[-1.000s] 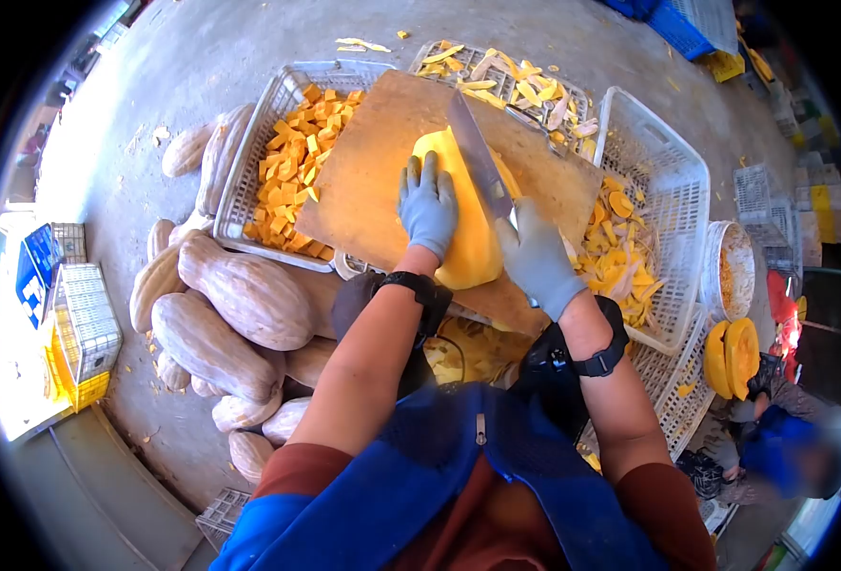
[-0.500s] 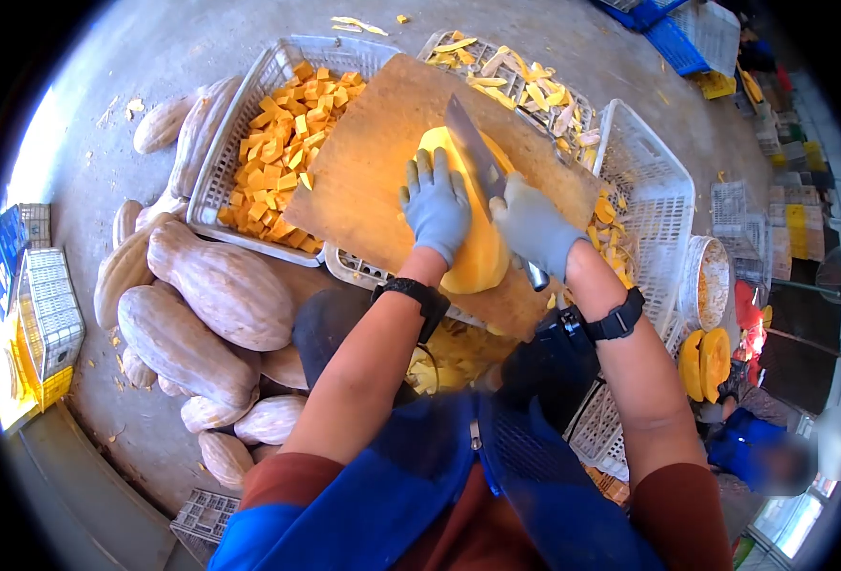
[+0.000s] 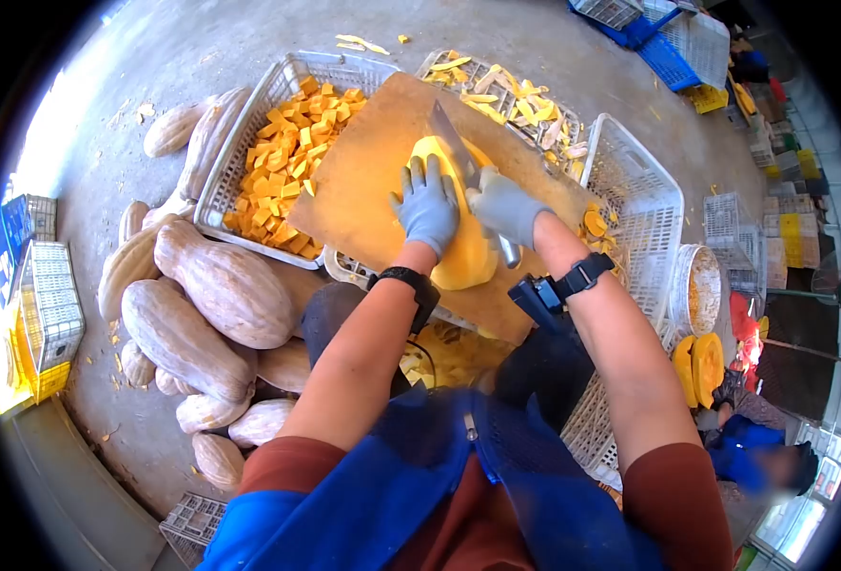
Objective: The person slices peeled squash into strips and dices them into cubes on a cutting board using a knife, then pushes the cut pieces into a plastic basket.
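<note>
Yellow peeled squash [image 3: 459, 249] lies lengthwise on the board [image 3: 363, 181], under both gloved hands. The left hand [image 3: 427, 211] presses flat on it with fingers spread; the right hand [image 3: 502, 209] grips the knife [image 3: 451, 143]. Over the past second the right hand has slid forward and left along the squash, so the lengthwise cut looks to be advancing. Cubes [image 3: 283, 167] fill the crate left of the hands.

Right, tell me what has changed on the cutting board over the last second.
The right hand has drawn the knife back and leftward, so the blade now sits further over the peeled squash, nearer the left hand. The right forearm has swung inward with it. The left hand stays pressed flat on the squash, the right keeps its grip on the handle, and the wooden board and the basket of cubes lie as before.
</note>
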A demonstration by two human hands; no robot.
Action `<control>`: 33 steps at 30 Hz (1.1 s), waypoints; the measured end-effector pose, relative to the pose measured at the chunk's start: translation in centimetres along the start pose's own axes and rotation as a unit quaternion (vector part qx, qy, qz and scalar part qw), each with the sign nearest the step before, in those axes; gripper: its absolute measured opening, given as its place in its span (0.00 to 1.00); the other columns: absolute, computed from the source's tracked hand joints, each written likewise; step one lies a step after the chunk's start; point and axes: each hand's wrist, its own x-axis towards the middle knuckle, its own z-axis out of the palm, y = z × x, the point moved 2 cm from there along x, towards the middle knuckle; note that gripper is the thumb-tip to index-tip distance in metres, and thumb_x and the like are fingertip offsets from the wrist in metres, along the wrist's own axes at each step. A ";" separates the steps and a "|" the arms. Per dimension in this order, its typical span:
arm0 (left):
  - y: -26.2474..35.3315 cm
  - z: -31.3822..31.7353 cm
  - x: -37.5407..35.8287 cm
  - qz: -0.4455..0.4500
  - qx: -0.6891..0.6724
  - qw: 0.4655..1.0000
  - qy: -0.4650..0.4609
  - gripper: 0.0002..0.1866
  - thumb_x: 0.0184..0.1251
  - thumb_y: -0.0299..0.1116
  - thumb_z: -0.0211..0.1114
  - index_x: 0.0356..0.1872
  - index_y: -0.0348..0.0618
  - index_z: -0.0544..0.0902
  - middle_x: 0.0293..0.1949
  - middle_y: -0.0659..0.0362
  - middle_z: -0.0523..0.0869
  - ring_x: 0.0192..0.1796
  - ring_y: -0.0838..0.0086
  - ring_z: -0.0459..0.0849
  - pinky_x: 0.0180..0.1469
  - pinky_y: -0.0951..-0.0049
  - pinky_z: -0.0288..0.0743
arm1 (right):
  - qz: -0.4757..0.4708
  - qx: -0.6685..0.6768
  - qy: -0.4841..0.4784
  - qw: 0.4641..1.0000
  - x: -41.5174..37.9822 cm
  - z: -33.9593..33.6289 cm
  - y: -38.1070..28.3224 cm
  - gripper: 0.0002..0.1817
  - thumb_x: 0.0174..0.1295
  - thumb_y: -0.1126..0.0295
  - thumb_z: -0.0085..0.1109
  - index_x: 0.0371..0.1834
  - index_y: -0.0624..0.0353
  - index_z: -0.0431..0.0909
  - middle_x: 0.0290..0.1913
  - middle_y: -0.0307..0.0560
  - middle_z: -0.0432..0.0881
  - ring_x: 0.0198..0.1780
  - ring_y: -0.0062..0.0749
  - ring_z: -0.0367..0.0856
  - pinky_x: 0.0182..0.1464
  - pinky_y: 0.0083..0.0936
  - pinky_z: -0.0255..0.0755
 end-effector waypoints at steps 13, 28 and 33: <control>-0.3 -0.3 -1.2 0.015 -0.004 1.000 0.022 0.24 0.73 0.45 0.45 0.67 0.50 0.67 0.70 0.48 0.64 0.71 0.47 0.60 0.68 0.43 0.53 | 0.016 0.015 -0.013 1.000 -0.3 0.3 -0.4 0.13 0.65 0.68 0.46 0.44 0.69 0.66 0.27 0.50 0.75 0.21 0.32 0.77 0.23 0.33 0.74; -0.8 0.8 -0.9 0.061 0.020 0.994 0.093 0.23 0.70 0.44 0.50 0.64 0.53 0.70 0.68 0.49 0.66 0.69 0.48 0.63 0.64 0.43 0.58 | 0.027 0.015 -0.051 0.998 2.2 0.0 0.4 0.15 0.67 0.65 0.46 0.47 0.68 0.65 0.25 0.50 0.76 0.19 0.34 0.78 0.19 0.33 0.74; -0.8 1.0 -0.9 0.065 0.010 0.992 0.104 0.23 0.71 0.45 0.49 0.64 0.53 0.70 0.67 0.49 0.68 0.69 0.49 0.63 0.64 0.42 0.57 | 0.054 0.001 -0.087 0.995 -7.3 0.1 2.1 0.14 0.67 0.66 0.45 0.47 0.66 0.65 0.23 0.46 0.74 0.16 0.30 0.75 0.16 0.29 0.70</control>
